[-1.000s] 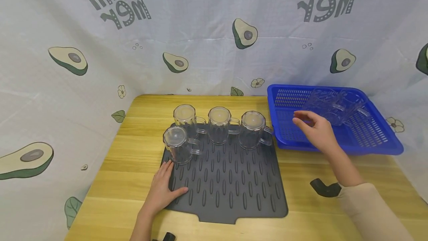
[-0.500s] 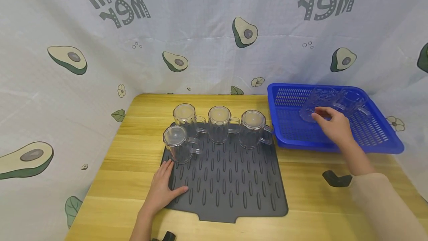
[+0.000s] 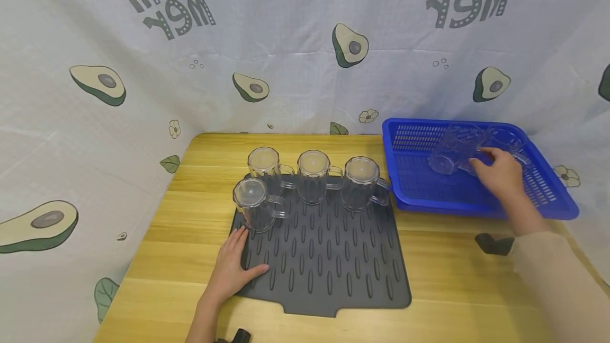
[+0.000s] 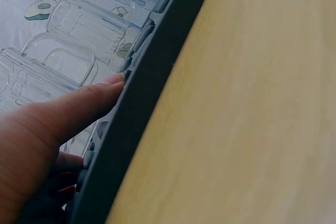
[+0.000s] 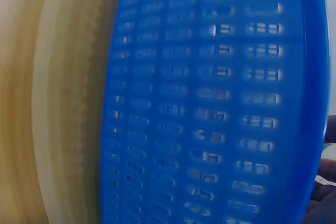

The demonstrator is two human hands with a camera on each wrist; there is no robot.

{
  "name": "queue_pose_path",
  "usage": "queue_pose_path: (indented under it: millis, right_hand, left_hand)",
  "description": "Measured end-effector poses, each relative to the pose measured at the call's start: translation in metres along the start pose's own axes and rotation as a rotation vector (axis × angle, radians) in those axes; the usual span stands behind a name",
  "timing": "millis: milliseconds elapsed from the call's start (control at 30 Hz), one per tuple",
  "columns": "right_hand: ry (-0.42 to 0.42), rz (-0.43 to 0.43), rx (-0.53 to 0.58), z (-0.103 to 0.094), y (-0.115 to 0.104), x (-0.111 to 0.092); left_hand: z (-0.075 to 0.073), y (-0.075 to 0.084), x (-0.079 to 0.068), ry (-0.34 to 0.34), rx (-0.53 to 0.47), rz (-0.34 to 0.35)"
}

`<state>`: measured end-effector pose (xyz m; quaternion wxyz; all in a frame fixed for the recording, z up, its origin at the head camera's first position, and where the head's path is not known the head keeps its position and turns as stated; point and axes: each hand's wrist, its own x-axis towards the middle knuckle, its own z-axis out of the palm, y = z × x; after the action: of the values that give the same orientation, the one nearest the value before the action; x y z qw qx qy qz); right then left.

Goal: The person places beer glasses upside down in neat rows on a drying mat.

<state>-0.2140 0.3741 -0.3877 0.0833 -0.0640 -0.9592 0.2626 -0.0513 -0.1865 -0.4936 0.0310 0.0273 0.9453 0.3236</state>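
The left hand [image 3: 232, 266] lies, fingers spread, on the dark mat [image 3: 329, 258]; farther off, the right hand [image 3: 501, 174] curves by glass mugs [image 3: 452, 147] in the blue basket [image 3: 414, 180], whether gripping one I can't tell. A slow lift should avoid knocks.

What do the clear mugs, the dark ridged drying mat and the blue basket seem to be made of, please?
Clear mugs: glass or rigid plastic, glossy; they are see-through with bright highlights, so I cannot tell which.
Drying mat: probably silicone or rubber, matte dark surface with raised ridges.
Basket: most likely moulded plastic, smooth with some sheen, evenly blue with regular slots.
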Motion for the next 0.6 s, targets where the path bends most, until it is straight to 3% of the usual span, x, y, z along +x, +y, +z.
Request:
queue_pose_path:
  millis: [233, 600]
  right_hand:
    - [-0.03, 0.1, -0.011, -0.002, 0.007, 0.008]
    - [-0.03, 0.101, -0.036, -0.003, 0.013, 0.017]
  left_hand:
    - [0.002, -0.001, 0.001, 0.003, -0.002, -0.003]
    - [0.002, -0.003, 0.001, 0.01, -0.004, -0.01]
